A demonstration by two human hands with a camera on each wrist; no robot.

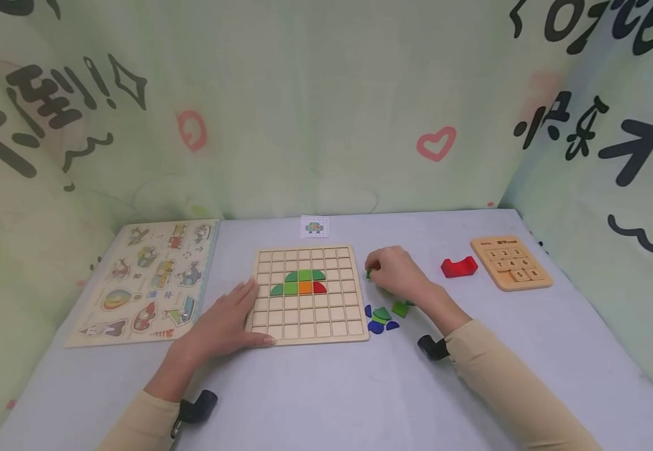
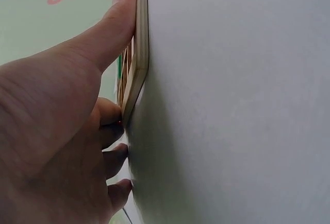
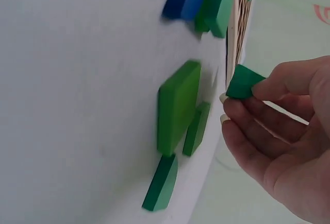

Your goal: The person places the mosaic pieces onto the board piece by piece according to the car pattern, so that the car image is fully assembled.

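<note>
A wooden grid board (image 1: pixel 307 317) lies flat, with several green tiles (image 1: pixel 305 275), one orange tile (image 1: pixel 305 287) and a red quarter-round tile (image 1: pixel 319 287) set in its cells. My left hand (image 1: pixel 221 324) rests against the board's left side, fingers extended along it and thumb at the near edge, as the left wrist view also shows. Right of the board, my right hand (image 1: pixel 398 273) pinches a small green tile (image 3: pixel 241 83) between thumb and fingers, above the table. Below that hand lie loose pieces: a green square (image 3: pixel 179 109), other green ones and blue ones (image 1: pixel 375 327).
A small pattern card (image 1: pixel 314 234) lies behind the board. To the left is a large picture puzzle board (image 1: pixel 96 338). On the right are a red curved block (image 1: pixel 459 268) and a wooden number board (image 1: pixel 520 285). Printed curtains (image 1: pixel 315 125) surround the table.
</note>
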